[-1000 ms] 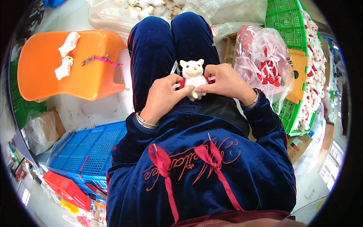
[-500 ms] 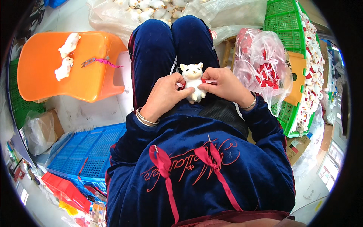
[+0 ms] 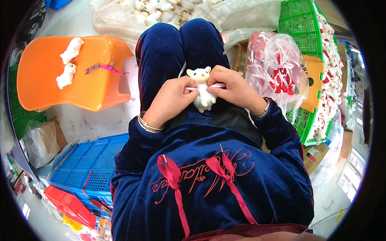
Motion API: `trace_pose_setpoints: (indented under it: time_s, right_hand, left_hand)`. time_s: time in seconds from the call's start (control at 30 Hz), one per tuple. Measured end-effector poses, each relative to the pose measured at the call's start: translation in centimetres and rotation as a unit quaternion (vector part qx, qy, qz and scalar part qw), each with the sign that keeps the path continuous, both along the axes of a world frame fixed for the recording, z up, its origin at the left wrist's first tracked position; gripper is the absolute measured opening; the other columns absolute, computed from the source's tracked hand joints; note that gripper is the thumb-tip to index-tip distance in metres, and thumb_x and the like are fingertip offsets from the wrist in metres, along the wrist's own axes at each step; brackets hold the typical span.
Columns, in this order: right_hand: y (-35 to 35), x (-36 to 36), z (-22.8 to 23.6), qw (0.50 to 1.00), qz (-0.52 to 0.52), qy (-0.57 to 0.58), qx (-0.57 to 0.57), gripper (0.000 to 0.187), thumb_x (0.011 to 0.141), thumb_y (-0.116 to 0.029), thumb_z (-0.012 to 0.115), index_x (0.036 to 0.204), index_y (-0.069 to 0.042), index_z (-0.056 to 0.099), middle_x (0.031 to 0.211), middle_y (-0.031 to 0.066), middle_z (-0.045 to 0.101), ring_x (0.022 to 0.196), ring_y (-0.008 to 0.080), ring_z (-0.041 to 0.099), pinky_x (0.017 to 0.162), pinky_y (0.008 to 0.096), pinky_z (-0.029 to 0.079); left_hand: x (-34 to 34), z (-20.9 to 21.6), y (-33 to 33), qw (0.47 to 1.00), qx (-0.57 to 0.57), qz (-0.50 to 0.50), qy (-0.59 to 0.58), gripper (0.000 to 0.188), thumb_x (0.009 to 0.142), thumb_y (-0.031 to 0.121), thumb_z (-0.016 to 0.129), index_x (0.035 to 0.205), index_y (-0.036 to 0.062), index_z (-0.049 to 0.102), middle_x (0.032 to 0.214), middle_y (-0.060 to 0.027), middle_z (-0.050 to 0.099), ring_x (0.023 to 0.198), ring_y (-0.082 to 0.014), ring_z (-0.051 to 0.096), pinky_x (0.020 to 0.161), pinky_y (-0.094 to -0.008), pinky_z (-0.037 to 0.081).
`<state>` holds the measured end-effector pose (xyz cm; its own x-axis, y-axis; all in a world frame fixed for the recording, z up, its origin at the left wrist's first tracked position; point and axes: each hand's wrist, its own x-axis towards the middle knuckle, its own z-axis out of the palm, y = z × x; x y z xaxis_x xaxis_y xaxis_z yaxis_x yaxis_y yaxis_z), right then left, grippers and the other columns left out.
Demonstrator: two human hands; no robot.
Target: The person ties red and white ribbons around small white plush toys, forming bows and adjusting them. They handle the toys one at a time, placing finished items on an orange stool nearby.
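Note:
A small white plush animal [image 3: 204,97] with upright ears lies belly up in front of my lap, its face toward me. My left hand [image 3: 171,98] is closed beside its neck, pinching one end of a narrow pale ribbon [image 3: 190,88]. At the other side of the neck, my right hand [image 3: 236,89] pinches the ribbon's other end, with its thumb against the toy. The ribbon's middle is hidden from view. Each wrist wears a bracelet.
On the left, an orange chair [image 3: 36,80] carries two white plush toys [image 3: 69,62] and thread snips [image 3: 92,69] with a pink cord. A blue crate [image 3: 86,164] stands nearer. At right are a bag of red ribbons [image 3: 283,78] and a green crate [image 3: 299,22] beside piled toys.
The toy has tilted, its head shifting slightly left. My right hand has risen a little and my left has lowered. Red at the toy's sides is now out of sight.

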<state>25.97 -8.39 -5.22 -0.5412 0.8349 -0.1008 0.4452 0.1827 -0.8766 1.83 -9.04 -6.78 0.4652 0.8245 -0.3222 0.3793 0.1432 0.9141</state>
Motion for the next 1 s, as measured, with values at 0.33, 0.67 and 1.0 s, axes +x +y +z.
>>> trace_pose_setpoints:
  time_s: [0.33, 0.67, 1.0]
  right_hand:
    - [0.0, -2.6, -0.6, 0.999, -0.025, -0.024, 0.011, 0.012, 0.089, -0.01, 0.073, 0.095, -0.001, 0.066, 0.092, 0.013, 0.061, 0.082, 0.0307, 0.063, 0.073, 0.0376, 0.051]
    - [0.1, -1.6, -1.0, 0.999, -0.01, 0.031, 0.017, 0.009, 0.087, -0.002, 0.072, 0.094, -0.001, 0.065, 0.088, 0.0099, 0.06, 0.077, 0.0235, 0.06, 0.068, 0.0332, 0.049]
    - [-0.3, -2.1, -1.3, 0.989, -0.074, 0.105, -0.072, 0.008, 0.091, -0.006, 0.074, 0.096, -0.001, 0.07, 0.087, 0.0053, 0.063, 0.078, 0.0155, 0.061, 0.07, 0.0291, 0.05]
  left_hand:
    - [-0.6, -0.7, -0.9, 0.993, 0.085, 0.076, 0.034, 0.017, 0.09, 0.01, 0.074, 0.101, -0.0029, 0.072, 0.08, -0.0076, 0.07, 0.069, -0.0089, 0.06, 0.064, -0.0246, 0.048]
    - [1.9, -2.4, -1.5, 0.967, -0.026, 0.194, -0.164, 0.017, 0.096, 0.013, 0.071, 0.096, -0.0036, 0.075, 0.082, -0.0001, 0.069, 0.072, -0.0046, 0.058, 0.066, -0.0218, 0.046]
    - [0.9, -1.0, -0.7, 0.985, 0.009, 0.072, -0.155, 0.016, 0.095, 0.011, 0.07, 0.102, -0.0029, 0.074, 0.088, -0.0005, 0.064, 0.08, -0.0062, 0.056, 0.07, -0.0227, 0.044]
